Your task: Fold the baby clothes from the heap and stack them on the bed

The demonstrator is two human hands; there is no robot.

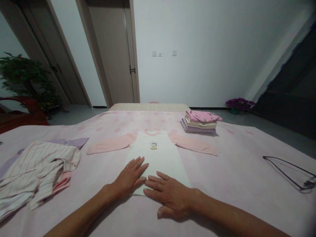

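Note:
A white long-sleeved shirt (158, 161) with pink sleeves and a small printed motif lies spread flat, its collar pointing away from me. Both sleeves stretch straight out to the sides. My left hand (130, 174) rests flat on the lower left of the shirt front, fingers extended. Palm down, my right hand (170, 194) lies over the bottom hem, its fingers spread and their tips on the white fabric. The two hands nearly meet near the middle of the hem. Neither hand grips the cloth.
On the left lies a loose heap of striped clothes (46, 161). A folded stack of clothes (201, 121) sits at the far right. A dark wire hanger (291, 171) lies near the right edge. Everything rests on a pale pink sheet (232, 168).

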